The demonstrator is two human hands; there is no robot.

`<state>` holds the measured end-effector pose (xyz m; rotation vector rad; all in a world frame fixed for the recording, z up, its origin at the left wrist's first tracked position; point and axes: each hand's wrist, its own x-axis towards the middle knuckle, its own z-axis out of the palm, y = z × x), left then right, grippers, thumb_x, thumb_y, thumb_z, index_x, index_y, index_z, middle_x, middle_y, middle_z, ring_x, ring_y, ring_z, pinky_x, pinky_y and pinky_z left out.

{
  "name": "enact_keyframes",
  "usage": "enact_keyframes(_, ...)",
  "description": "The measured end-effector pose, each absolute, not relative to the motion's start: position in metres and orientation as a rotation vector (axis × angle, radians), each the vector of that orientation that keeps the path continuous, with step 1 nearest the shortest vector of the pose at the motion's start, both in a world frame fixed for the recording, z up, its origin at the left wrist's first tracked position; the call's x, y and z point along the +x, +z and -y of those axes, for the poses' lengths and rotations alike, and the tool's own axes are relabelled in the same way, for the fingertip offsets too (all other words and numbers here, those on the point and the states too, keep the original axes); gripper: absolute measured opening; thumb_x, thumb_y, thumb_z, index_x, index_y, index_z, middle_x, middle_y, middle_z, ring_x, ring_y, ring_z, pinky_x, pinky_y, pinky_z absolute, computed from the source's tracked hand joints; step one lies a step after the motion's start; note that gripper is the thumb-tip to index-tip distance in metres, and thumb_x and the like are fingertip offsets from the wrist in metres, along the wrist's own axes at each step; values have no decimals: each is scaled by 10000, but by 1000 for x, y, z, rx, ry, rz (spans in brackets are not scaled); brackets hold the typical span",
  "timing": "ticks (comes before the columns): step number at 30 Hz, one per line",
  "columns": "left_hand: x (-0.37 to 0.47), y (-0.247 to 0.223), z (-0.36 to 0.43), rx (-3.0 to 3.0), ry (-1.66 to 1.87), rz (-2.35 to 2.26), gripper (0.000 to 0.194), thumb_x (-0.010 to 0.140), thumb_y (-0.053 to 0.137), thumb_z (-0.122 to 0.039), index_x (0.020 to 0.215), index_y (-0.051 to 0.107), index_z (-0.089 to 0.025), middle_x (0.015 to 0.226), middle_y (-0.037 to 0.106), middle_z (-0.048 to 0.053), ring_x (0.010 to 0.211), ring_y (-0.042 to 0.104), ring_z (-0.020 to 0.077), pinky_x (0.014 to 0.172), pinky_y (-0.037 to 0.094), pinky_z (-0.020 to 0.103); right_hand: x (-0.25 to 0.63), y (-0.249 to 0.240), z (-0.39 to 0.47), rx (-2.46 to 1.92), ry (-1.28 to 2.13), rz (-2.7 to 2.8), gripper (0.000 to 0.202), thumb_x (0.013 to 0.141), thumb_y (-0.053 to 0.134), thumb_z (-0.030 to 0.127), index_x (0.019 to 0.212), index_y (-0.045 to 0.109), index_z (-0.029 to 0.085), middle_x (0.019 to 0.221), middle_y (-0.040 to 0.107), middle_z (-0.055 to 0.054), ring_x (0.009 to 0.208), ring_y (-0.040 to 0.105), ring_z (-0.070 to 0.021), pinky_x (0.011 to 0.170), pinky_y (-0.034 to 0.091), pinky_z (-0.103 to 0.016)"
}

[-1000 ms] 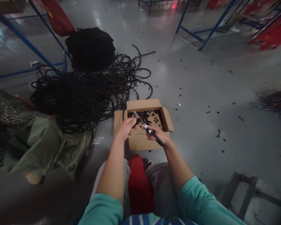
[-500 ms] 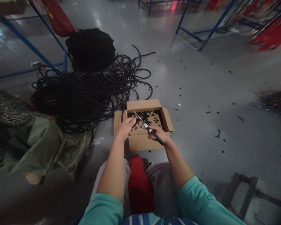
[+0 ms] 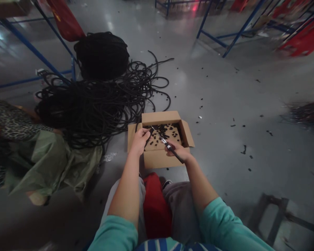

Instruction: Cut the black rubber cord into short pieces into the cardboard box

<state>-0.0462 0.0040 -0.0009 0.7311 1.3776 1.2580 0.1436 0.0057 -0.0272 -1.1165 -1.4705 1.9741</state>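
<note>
My left hand (image 3: 139, 141) is closed on a black cord (image 3: 151, 130), its end sticking out past the fingertips over the carton. In my right hand (image 3: 178, 151) is a pair of scissors (image 3: 169, 146) with black handles; the thin blades point up and left, with the tip close to the cord's end. Whether the blades touch the cord I cannot tell. Below both hands stands an open cardboard box (image 3: 162, 159), flaps folded out, with many short black pieces (image 3: 162, 131) scattered on its bottom.
A large tangle of black cord (image 3: 102, 104) spreads to the left, with a thick black coil (image 3: 102, 55) behind it. A person's olive-green covering (image 3: 49, 160) is at left. Small black scraps lie on the grey floor (image 3: 219, 90). Blue metal frames (image 3: 235, 35) stand farther back.
The scissors' blades have come closer together and their tip has shifted slightly right. My left hand has turned a little, its fingers and the cord end raised slightly.
</note>
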Motion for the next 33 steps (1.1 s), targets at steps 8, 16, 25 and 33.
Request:
enact_keyframes(8, -37, -5, -3, 842, 1204, -1354, 75, 696, 540, -167, 691, 467, -153, 536, 530, -39, 487, 494, 67, 523, 386, 197, 140, -32, -6, -1183, 1857, 1572, 576, 526, 585, 110, 1093, 532, 200, 705, 484, 40, 651, 442, -95, 614, 353, -237)
enact_keyframes(16, -37, -5, -3, 934, 1157, -1345, 101, 662, 575, -186, 696, 484, -159, 577, 527, -37, 518, 506, 77, 529, 387, 209, 140, -38, -7, -1188, 1799, 1627, 566, 526, 586, 132, 1085, 530, 202, 724, 493, 35, 672, 446, -110, 633, 367, -250)
enact_keyframes(25, -46, -10, -5, 1141, 1095, -1466, 109, 608, 600, -211, 684, 550, -152, 606, 575, -19, 570, 529, 95, 590, 407, 227, 138, -30, -6, -1173, 1843, 1579, 523, 508, 569, 143, 1031, 586, 171, 638, 463, 47, 590, 399, -90, 579, 337, -228)
enact_keyframes(33, -46, -2, -4, 1138, 1082, -1582, 86, 642, 573, -218, 699, 559, -155, 553, 561, -26, 479, 506, 89, 533, 401, 225, 133, -28, -3, -1239, 1787, 1599, 488, 502, 553, 157, 985, 619, 156, 547, 421, 66, 521, 356, -79, 519, 289, -218)
